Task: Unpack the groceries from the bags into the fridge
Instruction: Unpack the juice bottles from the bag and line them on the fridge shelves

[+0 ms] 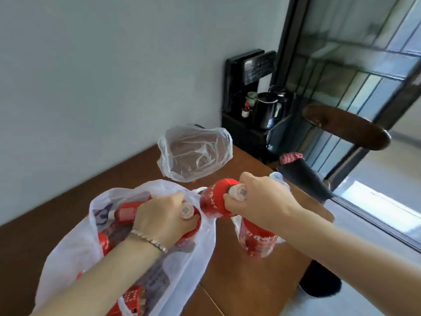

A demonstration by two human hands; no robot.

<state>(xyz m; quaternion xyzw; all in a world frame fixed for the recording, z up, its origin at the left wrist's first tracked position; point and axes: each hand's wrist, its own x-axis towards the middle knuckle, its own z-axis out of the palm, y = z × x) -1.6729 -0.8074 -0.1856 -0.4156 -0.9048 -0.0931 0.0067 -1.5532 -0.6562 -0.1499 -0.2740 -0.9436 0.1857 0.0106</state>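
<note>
Our left hand grips a red bottle by its neck inside the white bag on the table, while our right hand clutches a tilted bottle and, it seems, a hanging bottle together, so either could slip free and fall.
</note>
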